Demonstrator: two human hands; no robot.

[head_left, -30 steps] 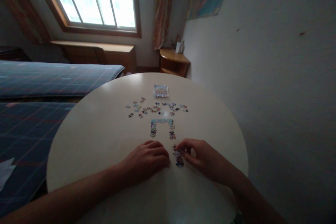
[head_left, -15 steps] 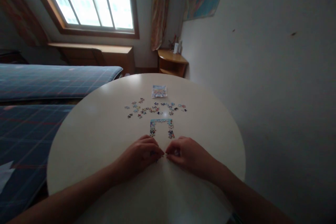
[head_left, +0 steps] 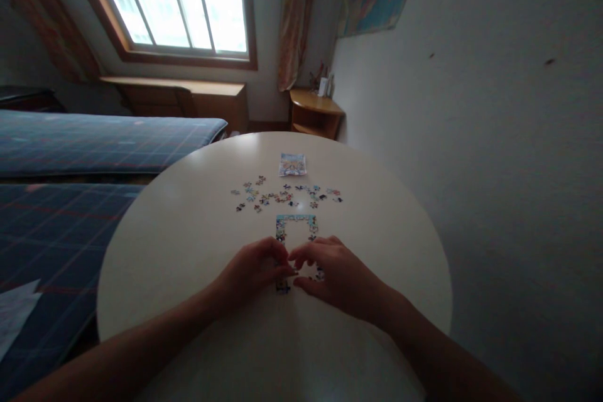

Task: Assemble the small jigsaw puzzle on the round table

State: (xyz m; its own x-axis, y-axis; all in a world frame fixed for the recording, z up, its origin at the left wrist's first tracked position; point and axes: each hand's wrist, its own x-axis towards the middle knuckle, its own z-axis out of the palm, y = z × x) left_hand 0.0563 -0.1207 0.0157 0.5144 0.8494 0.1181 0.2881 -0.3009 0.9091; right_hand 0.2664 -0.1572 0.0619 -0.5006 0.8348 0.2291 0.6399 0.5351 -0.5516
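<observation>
Jigsaw puzzle border (head_left: 296, 218) lies about midway between left and right edges of the round tabletop (head_left: 179, 232), loose pieces (head_left: 284, 197) farther edgeward. Left hand (head_left: 254, 266): fingers narrow, grip I cannot tell; right hand (head_left: 336, 271): thumb and forefinger apart.

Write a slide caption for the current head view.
Left hand and right hand at a partly joined puzzle border on a round table, loose pieces beyond.

Single view, head-worn: looks forward and down across near round bench (head_left: 377, 220); window (head_left: 174, 0) far, upper left.
</observation>
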